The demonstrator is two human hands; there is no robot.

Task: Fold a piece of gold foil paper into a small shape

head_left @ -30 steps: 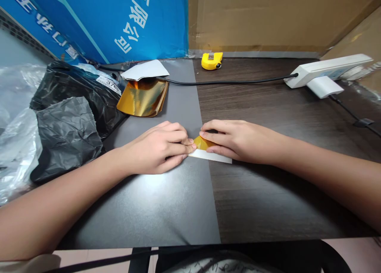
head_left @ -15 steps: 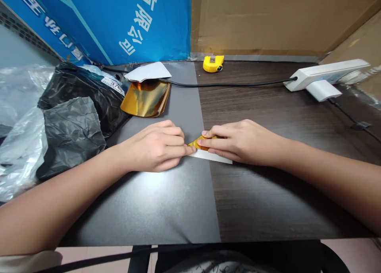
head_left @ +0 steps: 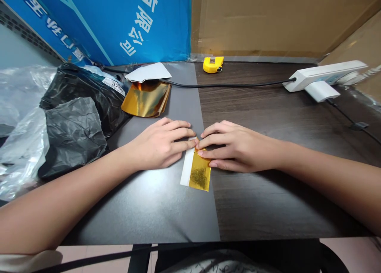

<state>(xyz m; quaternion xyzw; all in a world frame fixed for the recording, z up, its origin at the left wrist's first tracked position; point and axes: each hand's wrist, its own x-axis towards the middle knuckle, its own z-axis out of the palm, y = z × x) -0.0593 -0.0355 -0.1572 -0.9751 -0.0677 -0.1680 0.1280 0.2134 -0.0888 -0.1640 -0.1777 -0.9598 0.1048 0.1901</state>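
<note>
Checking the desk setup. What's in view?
Gold foil strip: 1, gold on white paper, between hands
Gold foil sheets: stack, gold, on mat
White card: 1, white, on sheets
Tape measure: 1, yellow, far edge
Power strip: 1, white, right
Cable: 1, black, far edge
Plastic bags: several, black and clear, left
Grey mat: 1, grey, under left hand
Wooden desk: 1, dark, right
Cardboard panel: 1, brown, behind desk
Printed board: 1, blue, behind
Left hand: 1, fingertips at strip
Right hand: 1, fingers on foil
</note>
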